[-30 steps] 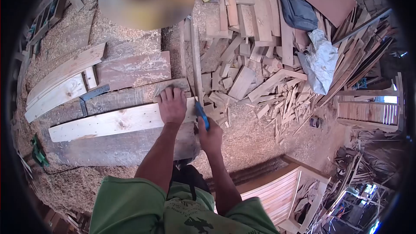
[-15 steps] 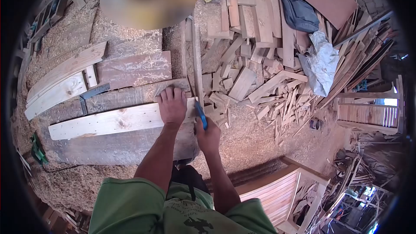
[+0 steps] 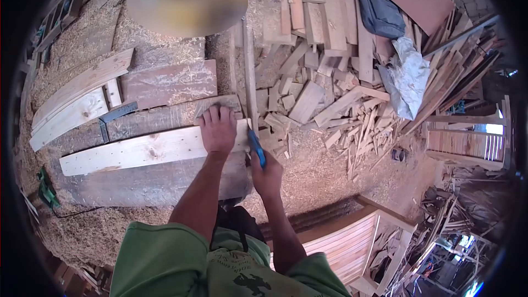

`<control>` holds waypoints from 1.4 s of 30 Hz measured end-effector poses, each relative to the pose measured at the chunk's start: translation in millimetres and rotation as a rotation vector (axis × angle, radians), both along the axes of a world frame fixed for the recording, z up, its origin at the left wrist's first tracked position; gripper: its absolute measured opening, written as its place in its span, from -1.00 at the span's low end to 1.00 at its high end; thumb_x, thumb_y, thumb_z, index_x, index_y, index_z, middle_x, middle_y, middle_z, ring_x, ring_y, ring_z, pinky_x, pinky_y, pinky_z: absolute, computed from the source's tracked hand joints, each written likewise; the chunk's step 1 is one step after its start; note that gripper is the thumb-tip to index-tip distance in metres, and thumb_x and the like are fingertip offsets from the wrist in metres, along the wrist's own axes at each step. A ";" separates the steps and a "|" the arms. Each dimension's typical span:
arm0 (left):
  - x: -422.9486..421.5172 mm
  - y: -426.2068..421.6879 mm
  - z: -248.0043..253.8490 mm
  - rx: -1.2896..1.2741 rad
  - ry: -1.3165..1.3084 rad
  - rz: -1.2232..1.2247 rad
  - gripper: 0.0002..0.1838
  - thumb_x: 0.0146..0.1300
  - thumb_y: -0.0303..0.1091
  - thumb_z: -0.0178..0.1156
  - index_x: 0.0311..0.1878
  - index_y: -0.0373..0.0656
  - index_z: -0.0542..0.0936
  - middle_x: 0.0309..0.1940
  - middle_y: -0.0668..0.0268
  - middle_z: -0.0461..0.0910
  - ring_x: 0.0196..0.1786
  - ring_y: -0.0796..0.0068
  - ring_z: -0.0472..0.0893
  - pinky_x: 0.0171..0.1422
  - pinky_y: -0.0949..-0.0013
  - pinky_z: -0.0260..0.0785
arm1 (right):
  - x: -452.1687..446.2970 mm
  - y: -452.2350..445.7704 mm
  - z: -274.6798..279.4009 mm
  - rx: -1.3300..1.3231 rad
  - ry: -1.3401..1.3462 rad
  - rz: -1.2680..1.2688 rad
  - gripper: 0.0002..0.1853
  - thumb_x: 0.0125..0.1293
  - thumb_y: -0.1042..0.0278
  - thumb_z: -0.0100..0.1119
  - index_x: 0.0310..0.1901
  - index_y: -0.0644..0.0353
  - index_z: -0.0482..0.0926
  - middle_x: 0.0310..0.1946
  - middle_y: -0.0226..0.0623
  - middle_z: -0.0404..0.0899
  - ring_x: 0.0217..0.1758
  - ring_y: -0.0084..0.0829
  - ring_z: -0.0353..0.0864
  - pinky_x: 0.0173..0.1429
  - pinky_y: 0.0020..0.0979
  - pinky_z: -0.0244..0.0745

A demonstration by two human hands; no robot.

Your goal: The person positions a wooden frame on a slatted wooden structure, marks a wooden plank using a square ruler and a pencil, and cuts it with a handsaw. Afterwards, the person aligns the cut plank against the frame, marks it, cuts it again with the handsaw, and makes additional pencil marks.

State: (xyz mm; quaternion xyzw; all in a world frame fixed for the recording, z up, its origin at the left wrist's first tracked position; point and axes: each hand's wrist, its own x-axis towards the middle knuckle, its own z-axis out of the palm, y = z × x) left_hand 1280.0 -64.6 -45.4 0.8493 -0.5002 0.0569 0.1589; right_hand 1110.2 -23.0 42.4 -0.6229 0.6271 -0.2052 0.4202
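Observation:
A pale wooden board (image 3: pixel 148 151) with knots lies lengthwise on a worn dark work surface (image 3: pixel 159 190). My left hand (image 3: pixel 219 131) presses on it near its right end, fingers curled over the far edge. My right hand (image 3: pixel 267 175) is closed around a slim blue-handled tool (image 3: pixel 255 146), held against the board's right end. The tool's blade is hard to make out, so its exact kind is unclear. Behind the board rests a dark metal square (image 3: pixel 119 113).
More pale planks (image 3: pixel 82 88) lie at the left, beside a green power tool (image 3: pixel 47 188) with a cord. Wood offcuts (image 3: pixel 308 102) pile up at the right, near a white sack (image 3: pixel 408 80) and dark backpack (image 3: pixel 379 11). A slatted wooden panel (image 3: pixel 335 245) stands close on my right.
The view has shifted slightly. My right hand and the blue-handled tool have moved a little at the board's end. My left hand stays on the board.

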 end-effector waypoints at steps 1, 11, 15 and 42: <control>0.1 -0.7 0.1 0.001 -0.005 0.001 -0.77 0.52 -0.09 0.21 -0.05 -0.04 0.55 -0.07 0.15 0.52 0.04 0.06 0.52 0.20 -0.04 0.34 | 2.0 -2.3 2.3 0.031 -0.003 0.009 -0.62 0.55 0.13 0.28 0.02 0.38 0.73 -0.50 -0.04 0.65 -0.47 -0.23 0.67 -0.29 -0.16 0.55; 1.8 -2.7 -5.9 -0.040 -0.015 -0.005 -0.75 0.51 -0.09 0.22 -0.07 -0.06 0.54 -0.06 0.14 0.51 0.05 0.06 0.51 0.19 -0.07 0.32 | -48.5 64.0 61.1 0.168 0.152 -0.063 -0.65 0.54 0.18 0.29 0.07 0.33 0.76 -0.52 -0.13 0.66 -0.50 -0.45 0.65 -0.33 -0.24 0.54; -0.4 0.9 -4.1 -0.027 0.007 -0.003 -0.76 0.50 -0.10 0.23 -0.05 -0.06 0.54 -0.05 0.14 0.52 0.07 0.05 0.52 0.21 -0.07 0.32 | 8.1 -19.7 -22.0 0.070 0.036 0.042 -0.68 0.53 0.15 0.29 -0.08 0.32 0.74 -0.46 -0.05 0.71 -0.45 -0.24 0.71 -0.29 -0.15 0.55; 1.4 2.4 -2.8 0.046 0.026 -0.002 -0.76 0.52 -0.10 0.19 0.00 -0.05 0.54 -0.02 0.11 0.51 0.07 0.01 0.51 0.28 -0.08 0.32 | -32.9 34.9 0.9 0.168 0.153 0.005 -0.69 0.51 0.16 0.30 -0.05 0.30 0.75 -0.55 -0.09 0.62 -0.48 -0.29 0.69 -0.35 -0.19 0.56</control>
